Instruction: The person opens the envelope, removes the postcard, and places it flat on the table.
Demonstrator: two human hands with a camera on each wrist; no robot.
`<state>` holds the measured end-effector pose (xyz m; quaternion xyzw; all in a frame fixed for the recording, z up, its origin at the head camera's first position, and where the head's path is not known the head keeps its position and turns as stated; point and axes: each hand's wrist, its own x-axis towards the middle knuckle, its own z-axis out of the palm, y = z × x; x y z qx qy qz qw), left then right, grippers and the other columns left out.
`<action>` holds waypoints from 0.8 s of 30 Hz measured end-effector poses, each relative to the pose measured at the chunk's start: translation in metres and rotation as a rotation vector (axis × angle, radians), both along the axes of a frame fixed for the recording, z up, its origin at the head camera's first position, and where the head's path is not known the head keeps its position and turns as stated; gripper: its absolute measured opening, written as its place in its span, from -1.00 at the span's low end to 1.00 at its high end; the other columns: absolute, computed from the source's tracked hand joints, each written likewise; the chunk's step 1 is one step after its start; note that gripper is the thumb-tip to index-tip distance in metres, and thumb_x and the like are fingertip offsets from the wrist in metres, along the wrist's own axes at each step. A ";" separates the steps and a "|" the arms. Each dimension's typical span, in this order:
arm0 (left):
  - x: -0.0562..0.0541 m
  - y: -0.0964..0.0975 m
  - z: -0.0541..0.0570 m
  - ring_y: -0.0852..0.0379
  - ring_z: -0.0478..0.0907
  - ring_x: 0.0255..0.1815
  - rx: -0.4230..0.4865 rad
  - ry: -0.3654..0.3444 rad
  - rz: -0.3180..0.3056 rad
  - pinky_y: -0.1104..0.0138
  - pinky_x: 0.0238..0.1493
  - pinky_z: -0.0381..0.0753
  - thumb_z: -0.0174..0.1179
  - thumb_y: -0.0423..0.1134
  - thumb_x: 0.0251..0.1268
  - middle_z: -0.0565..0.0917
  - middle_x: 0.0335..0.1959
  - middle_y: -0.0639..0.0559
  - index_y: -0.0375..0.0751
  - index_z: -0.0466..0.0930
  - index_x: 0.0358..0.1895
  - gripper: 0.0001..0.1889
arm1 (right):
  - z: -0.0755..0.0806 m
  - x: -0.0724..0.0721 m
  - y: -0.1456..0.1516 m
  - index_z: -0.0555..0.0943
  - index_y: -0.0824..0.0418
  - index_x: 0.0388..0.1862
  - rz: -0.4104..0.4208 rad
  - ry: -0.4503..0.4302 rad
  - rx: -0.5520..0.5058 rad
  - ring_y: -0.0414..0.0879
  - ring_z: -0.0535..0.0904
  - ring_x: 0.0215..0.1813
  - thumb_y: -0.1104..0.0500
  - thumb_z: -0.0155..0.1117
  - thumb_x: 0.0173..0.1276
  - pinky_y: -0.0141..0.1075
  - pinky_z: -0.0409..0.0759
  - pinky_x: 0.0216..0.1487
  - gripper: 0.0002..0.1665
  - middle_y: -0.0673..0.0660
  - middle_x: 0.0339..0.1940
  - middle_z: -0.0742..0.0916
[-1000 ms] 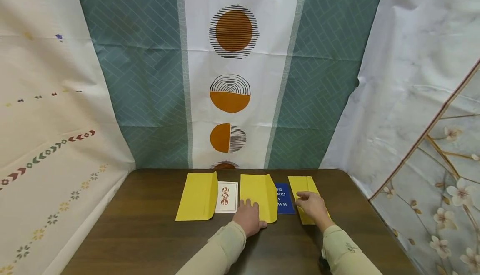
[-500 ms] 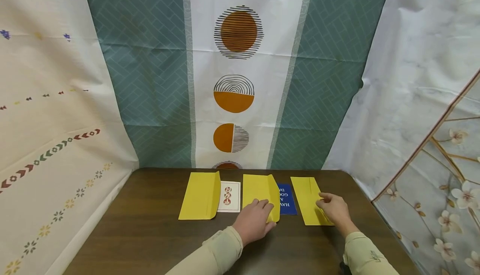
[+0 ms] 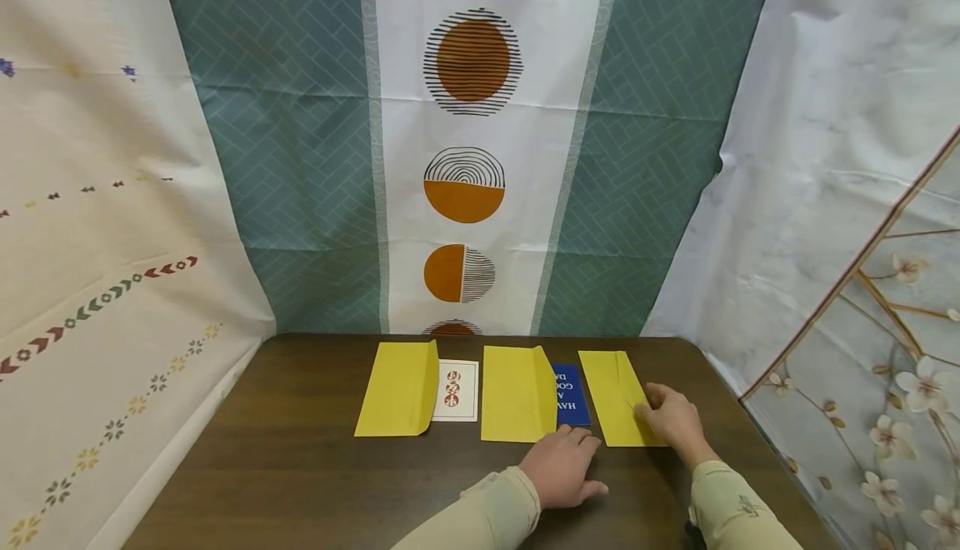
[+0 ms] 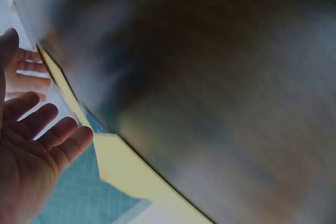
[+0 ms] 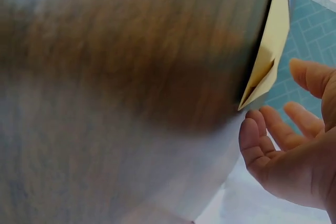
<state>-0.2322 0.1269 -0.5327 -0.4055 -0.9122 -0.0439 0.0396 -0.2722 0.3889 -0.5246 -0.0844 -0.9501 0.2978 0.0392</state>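
Three yellow envelopes lie in a row along the table's far side. The left envelope (image 3: 393,389) and the middle envelope (image 3: 517,394) each have an open flap facing right. A white card (image 3: 456,392) with red characters sits by the left one, and a blue card (image 3: 572,396) with white lettering is partly covered by the middle one. My left hand (image 3: 562,467) hovers just below the blue card, fingers spread and nothing held. At the right edge of the right envelope (image 3: 615,404) is my right hand (image 3: 675,421), its thumb and loosely bent fingers apart in the right wrist view.
The dark wooden table (image 3: 337,483) stretches toward me in front of the envelopes. A patterned green and white curtain (image 3: 465,158) hangs behind it. Pale printed cloths hang on the left (image 3: 112,283) and right (image 3: 847,283).
My left hand has left the middle envelope and moved right, below the blue card. My right hand has slid from over the right envelope to its right edge.
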 end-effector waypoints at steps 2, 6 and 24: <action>0.000 0.009 -0.005 0.19 0.56 0.42 -0.011 -0.013 0.013 0.33 0.39 0.59 0.18 0.42 0.45 0.60 0.45 0.22 0.09 0.54 0.46 -0.30 | -0.001 -0.001 0.000 0.43 0.51 0.50 0.007 -0.009 0.008 0.51 0.52 0.39 0.08 0.35 0.46 0.30 0.49 0.39 -0.22 0.54 0.38 0.63; 0.001 0.024 -0.013 0.20 0.53 0.43 -0.032 -0.027 0.046 0.30 0.38 0.59 0.17 0.49 0.40 0.54 0.50 0.24 0.13 0.50 0.48 -0.24 | -0.003 -0.002 0.001 0.38 0.53 0.52 0.025 -0.022 0.021 0.50 0.52 0.41 0.06 0.39 0.45 0.31 0.48 0.40 -0.16 0.56 0.39 0.61; -0.012 0.050 -0.013 0.25 0.43 0.38 -0.154 -0.065 0.155 0.28 0.40 0.52 -0.07 0.71 0.27 0.34 0.62 0.45 0.34 0.27 0.63 -0.06 | -0.011 -0.009 0.000 0.33 0.53 0.54 0.034 -0.069 0.121 0.53 0.53 0.39 -0.02 0.44 0.44 0.36 0.53 0.31 -0.07 0.56 0.40 0.59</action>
